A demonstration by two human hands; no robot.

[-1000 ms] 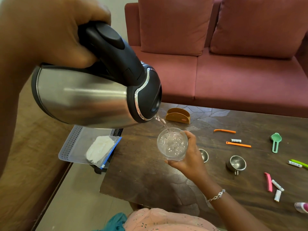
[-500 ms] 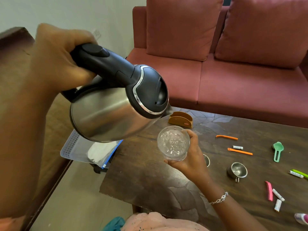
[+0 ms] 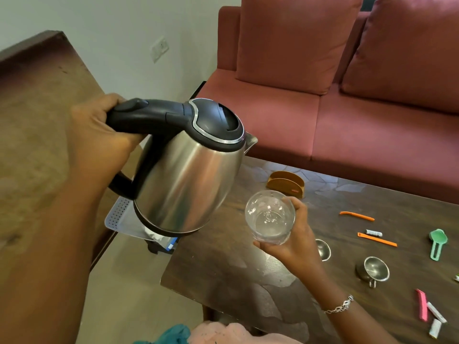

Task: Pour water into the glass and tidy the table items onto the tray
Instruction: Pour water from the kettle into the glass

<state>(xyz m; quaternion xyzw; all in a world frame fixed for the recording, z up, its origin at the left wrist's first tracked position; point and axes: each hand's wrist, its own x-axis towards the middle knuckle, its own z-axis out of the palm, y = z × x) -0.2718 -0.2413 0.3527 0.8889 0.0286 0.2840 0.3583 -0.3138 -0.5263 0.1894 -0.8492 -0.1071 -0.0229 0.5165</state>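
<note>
Dark tabletop before a red sofa: left hand grips kettle centre-left; right hand holds glass just right of it.

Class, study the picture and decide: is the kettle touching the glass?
Apart. The head view shows a strip of dark table between the kettle, held by the left hand, and the glass, held by the right hand.
</note>
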